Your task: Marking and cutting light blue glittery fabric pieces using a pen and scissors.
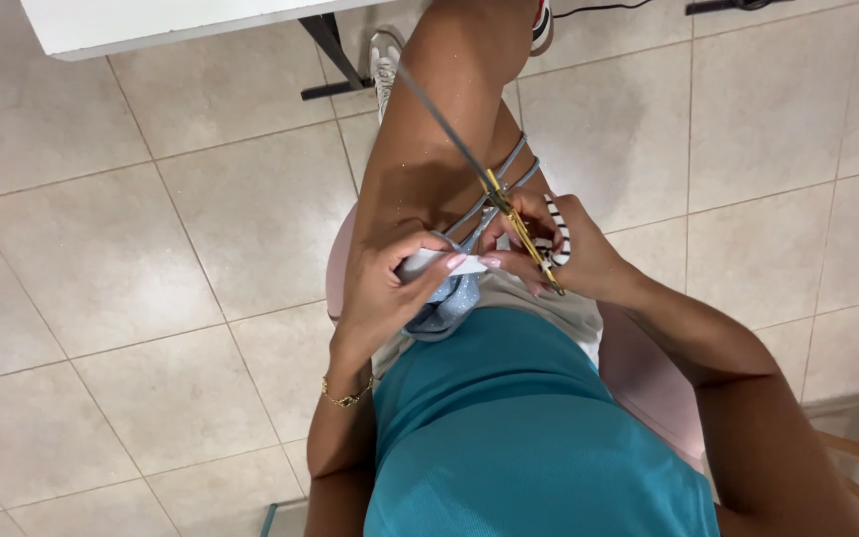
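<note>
Below, a floor of large beige tiles fills most of the view, wide and bare to the left and right of the seated person. At the top edge a white tabletop juts in over a dark metal leg foot. A pink chair seat shows under the teal top and crossed leg. Over the lap, the left hand pinches a white strip above glittery blue fabric. Just beside it, the right hand, fingers curled tight, grips gold-handled scissors whose blades point up along the leg.
</note>
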